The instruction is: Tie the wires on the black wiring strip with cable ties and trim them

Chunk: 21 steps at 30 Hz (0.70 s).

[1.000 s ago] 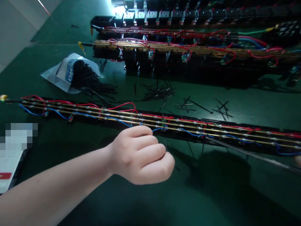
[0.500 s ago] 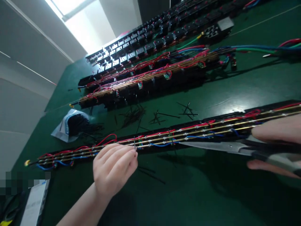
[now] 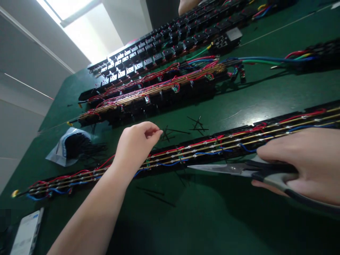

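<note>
Hovering over the wired strip [image 3: 199,150], which runs across the near part of the green counter [image 3: 265,95] from left edge to right, the left hand [image 3: 135,143] pinches its fingers [image 3: 155,131] together; the right hand [image 3: 305,163] grips scissors [image 3: 228,169] beside the strip's near side.

a green-topped table [image 3: 265,95] runs toward grey walls [image 3: 23,60] under a bright skylight [image 3: 79,21].

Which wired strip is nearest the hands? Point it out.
The nearest strip: the left hand is above it and the right hand holds scissors along its near edge. The other strips lie farther back.
</note>
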Available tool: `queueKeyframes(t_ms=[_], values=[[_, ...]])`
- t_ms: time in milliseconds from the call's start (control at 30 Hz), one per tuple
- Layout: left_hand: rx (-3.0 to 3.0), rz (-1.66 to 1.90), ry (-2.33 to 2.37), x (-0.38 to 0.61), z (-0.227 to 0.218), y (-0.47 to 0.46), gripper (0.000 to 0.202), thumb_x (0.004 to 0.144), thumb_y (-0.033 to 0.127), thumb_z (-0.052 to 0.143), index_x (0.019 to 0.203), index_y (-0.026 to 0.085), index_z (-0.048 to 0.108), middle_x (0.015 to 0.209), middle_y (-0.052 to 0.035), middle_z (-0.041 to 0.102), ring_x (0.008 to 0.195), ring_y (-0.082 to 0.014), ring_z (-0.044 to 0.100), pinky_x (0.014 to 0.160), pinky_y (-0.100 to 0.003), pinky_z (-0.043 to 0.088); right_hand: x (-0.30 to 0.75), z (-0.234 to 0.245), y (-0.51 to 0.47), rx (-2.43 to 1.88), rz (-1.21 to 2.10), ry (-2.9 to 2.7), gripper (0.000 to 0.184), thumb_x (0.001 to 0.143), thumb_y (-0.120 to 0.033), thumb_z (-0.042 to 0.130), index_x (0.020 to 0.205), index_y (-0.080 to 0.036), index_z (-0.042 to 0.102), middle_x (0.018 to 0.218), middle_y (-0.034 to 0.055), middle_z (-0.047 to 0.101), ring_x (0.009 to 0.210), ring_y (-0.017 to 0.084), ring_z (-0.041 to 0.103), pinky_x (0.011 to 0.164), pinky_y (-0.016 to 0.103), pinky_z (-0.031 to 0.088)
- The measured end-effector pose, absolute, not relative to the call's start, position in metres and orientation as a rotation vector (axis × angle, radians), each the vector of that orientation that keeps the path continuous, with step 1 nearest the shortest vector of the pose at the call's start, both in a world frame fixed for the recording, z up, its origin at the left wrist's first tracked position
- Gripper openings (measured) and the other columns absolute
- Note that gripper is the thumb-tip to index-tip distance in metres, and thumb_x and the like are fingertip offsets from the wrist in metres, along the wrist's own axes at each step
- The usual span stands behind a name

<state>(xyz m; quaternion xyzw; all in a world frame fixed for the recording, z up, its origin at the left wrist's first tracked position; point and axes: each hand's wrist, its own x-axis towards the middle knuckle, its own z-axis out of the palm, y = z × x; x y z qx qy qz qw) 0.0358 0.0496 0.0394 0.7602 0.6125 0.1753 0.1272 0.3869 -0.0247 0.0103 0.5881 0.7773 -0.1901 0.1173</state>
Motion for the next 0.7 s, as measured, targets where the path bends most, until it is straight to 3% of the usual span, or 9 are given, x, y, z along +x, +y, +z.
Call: queueKeyframes(t_ms=[167,333,467,600,700], values=[[2.255,0.523,1.805,0.026,0.036,0.033,0.009,0.088,0.031,0.074,0.085,0.026,0.080,0.079,0.0019,0.079,0.070,-0.0175,0.072,0.068,-0.029,0.050,0.362,0.036,-0.024,1.627,-0.735,2.184,0.032,0.081,-0.061,0.059,0.070,-0.034,0.072,0.077,0.0055,0.072,0.069,0.027,0.068,0.064,0.043,0.049],[2.335,0.642,1.710,0.014,0.032,0.011,0.016,0.096,0.028,0.063,0.098,0.024,0.078,0.088,0.0013,0.080,0.075,-0.0157,0.072,0.065,-0.025,0.051,0.369,0.020,-0.023,1.527,-0.712,2.241,0.042,0.079,-0.072,0.058,0.071,-0.033,0.071,0.072,0.0066,0.069,0.061,0.026,0.064,0.055,0.040,0.044],[2.282,0.707,1.688,0.005,0.031,0.006,0.024,0.099,0.020,0.052,0.105,0.022,0.075,0.093,0.0007,0.080,0.080,-0.0147,0.074,0.060,-0.022,0.052,0.372,0.012,-0.023,1.530,-0.708,2.209,0.047,0.079,-0.076,0.056,0.071,-0.032,0.070,0.073,0.0074,0.068,0.062,0.026,0.064,0.056,0.041,0.045],[2.549,0.903,1.407,0.009,0.023,-0.004,0.023,0.096,0.009,0.051,0.100,0.019,0.071,0.091,-0.0014,0.079,0.084,-0.0146,0.074,0.079,-0.027,0.056,0.366,0.017,-0.025,1.555,-0.732,2.175,0.051,0.079,-0.080,0.054,0.070,-0.032,0.069,0.071,0.0067,0.068,0.063,0.026,0.064,0.058,0.041,0.044],[2.819,1.008,1.022,0.023,0.011,-0.013,0.014,0.093,0.010,0.059,0.100,0.017,0.068,0.085,-0.0034,0.078,0.072,-0.0158,0.070,0.069,-0.030,0.053,0.368,0.010,-0.031,1.639,-0.684,2.248,0.067,0.074,-0.095,0.047,0.065,-0.031,0.065,0.065,0.0050,0.063,0.058,0.024,0.060,0.056,0.041,0.042]])
